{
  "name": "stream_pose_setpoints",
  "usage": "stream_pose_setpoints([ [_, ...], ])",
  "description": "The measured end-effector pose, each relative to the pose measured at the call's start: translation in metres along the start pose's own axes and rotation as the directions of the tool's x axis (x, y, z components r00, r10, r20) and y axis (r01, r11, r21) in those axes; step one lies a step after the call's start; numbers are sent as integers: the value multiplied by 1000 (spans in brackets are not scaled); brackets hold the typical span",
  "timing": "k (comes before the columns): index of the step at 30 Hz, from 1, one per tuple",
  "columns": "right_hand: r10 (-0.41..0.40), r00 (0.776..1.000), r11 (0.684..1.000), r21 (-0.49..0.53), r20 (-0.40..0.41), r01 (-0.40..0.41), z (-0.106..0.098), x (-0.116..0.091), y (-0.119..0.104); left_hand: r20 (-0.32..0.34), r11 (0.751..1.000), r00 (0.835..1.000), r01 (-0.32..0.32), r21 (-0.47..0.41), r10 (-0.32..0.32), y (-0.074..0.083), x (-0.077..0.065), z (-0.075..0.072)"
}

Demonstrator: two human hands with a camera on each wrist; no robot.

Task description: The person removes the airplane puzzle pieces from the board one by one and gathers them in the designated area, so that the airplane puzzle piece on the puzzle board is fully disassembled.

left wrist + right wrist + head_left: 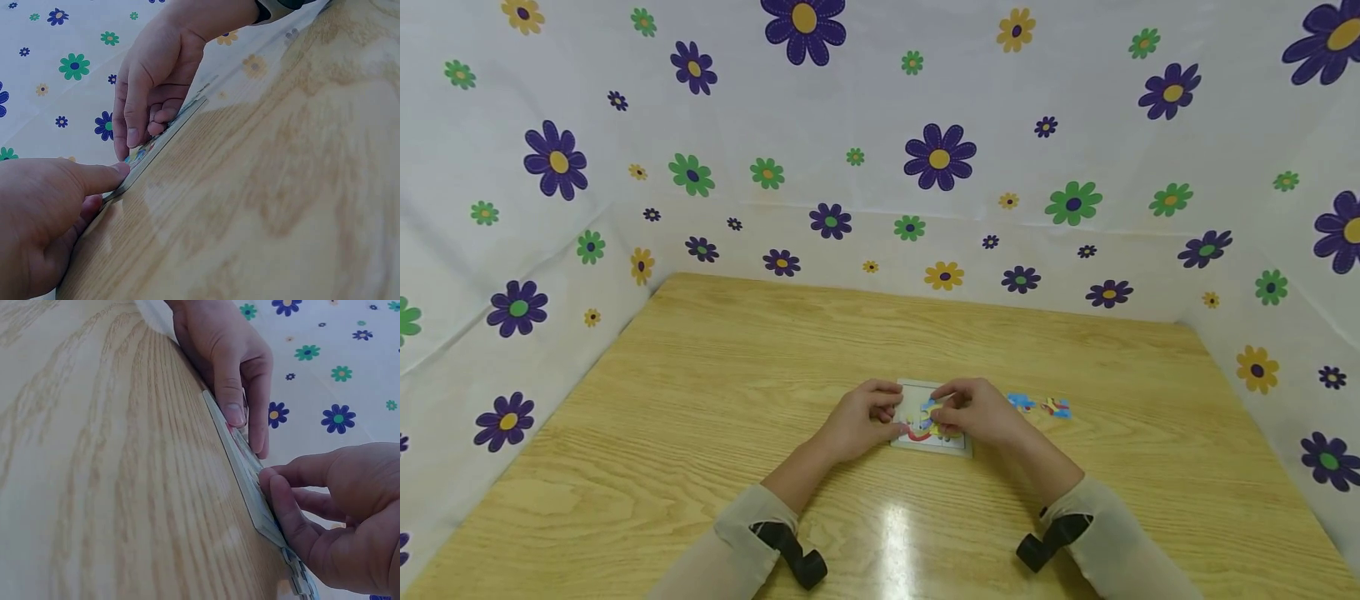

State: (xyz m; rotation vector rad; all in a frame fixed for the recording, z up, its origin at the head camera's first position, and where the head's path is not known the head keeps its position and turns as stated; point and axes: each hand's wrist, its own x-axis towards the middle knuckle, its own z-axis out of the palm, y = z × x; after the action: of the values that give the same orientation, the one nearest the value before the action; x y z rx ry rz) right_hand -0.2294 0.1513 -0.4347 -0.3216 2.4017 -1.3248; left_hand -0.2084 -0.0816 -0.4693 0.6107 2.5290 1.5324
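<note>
A small jigsaw puzzle tray with a pale rim lies flat on the table, with colourful pieces in its lower part and a pale bare area at its upper left. My left hand holds the tray by its left side, the thumb on top of the near corner in the left wrist view. Over the tray's right half, my right hand pinches a blue and yellow puzzle piece between thumb and fingers. The fingers hide much of this piece, and whether it touches the tray I cannot tell.
Several loose puzzle pieces, blue, red and yellow, lie right of the tray, partly behind the right hand. The wood-grained table is bordered by a white cloth with printed flowers. Black wrist straps sit over both sleeves.
</note>
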Motion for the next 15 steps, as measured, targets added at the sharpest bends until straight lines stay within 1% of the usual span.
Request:
stream_pose_setpoints([
  [3,-6,1000,1000,12,-22,6,2,-1,0,1,1000,1000,1,-1,-1,0,0,0],
  [10,-36,999,993,108,-37,40,4,-4,2,5,1000,1000,5,0,-5,0,-1,0],
  [12,-38,998,994,98,-42,42,3,-6,1,3,1000,1000,8,-1,-8,0,0,1],
  [15,-19,998,998,66,-52,23,-1,-10,-1,-1,1000,1000,7,-10,-7,0,0,0],
])
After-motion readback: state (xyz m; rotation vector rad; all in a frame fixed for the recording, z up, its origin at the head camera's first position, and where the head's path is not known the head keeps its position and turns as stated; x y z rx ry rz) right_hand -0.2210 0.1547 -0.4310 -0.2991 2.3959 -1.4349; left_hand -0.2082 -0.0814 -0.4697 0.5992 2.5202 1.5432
